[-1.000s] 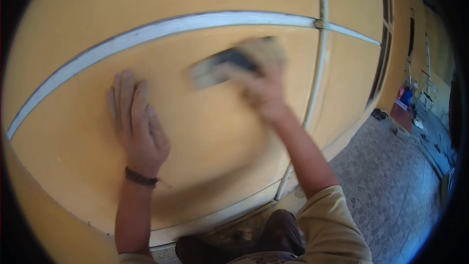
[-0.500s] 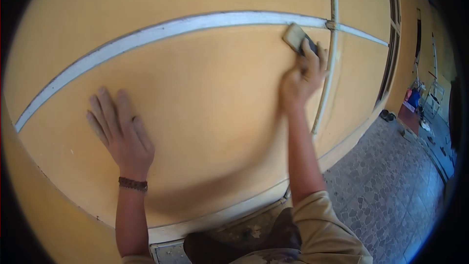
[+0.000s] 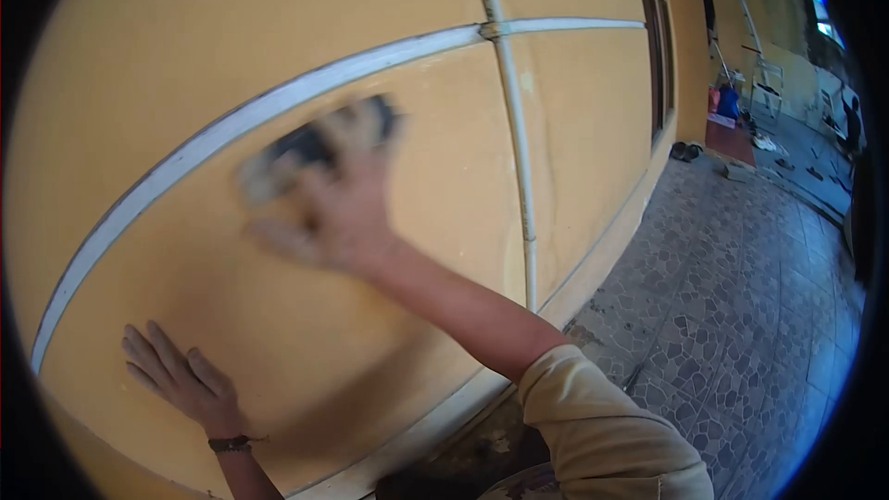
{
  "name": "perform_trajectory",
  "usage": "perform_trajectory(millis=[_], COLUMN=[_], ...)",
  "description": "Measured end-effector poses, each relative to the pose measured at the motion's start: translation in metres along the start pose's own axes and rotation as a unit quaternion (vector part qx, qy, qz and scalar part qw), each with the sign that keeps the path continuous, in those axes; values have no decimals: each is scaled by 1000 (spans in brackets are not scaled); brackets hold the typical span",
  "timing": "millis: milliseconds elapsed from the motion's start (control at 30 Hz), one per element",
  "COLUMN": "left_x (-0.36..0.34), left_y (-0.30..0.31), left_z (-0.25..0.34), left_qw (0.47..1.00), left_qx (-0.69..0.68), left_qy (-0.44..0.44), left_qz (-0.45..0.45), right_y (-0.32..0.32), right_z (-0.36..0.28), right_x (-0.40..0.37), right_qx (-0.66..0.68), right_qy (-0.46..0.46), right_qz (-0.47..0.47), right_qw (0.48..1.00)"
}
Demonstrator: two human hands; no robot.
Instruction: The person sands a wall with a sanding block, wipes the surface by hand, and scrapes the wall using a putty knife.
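Note:
Blurred by motion, my right hand [image 3: 343, 194] grips a dark block with a pale end [image 3: 264, 176] against the yellow wall [image 3: 444, 167], just below the white stripe [image 3: 287, 88]. My left hand [image 3: 181, 380] lies flat on the wall at the lower left, its fingers apart and nothing in it. A dark braided bracelet [image 3: 231, 443] circles the left wrist.
A pale vertical pipe [image 3: 516, 148] runs down the wall, crossing the stripe. Window frames [image 3: 659, 46] stand beyond it. Patterned tiles [image 3: 704, 333] cover the floor at right. Dark shoes [image 3: 685, 151], a white chair [image 3: 767, 83] and a distant person [image 3: 850, 125] are farther back.
My right hand has swept left along the wall with the block, away from the pipe. The view has turned right, and my left hand now appears lower, still flat on the wall.

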State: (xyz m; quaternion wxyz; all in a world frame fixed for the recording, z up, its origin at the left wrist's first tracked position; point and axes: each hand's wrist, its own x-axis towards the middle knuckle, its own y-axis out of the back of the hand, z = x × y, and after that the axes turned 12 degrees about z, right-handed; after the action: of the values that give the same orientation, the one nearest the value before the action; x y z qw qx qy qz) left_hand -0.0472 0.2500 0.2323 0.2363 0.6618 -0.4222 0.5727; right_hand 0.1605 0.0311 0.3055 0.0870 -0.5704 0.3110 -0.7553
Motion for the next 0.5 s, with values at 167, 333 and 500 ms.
perform_trajectory(millis=[167, 333, 500], left_x=[-12, -6, -12], left_y=[11, 4, 18], left_z=[-28, -6, -33], left_qw=[999, 999, 999], left_qx=[-20, 25, -5], left_qy=[-7, 28, -8], left_qz=[-24, 10, -40], right_y=[31, 1, 17], right_z=[86, 17, 69], right_x=[10, 3, 9], right_qx=[-56, -29, 19], right_qy=[25, -6, 60], right_qz=[4, -10, -44], right_qw=[998, 1000, 997])
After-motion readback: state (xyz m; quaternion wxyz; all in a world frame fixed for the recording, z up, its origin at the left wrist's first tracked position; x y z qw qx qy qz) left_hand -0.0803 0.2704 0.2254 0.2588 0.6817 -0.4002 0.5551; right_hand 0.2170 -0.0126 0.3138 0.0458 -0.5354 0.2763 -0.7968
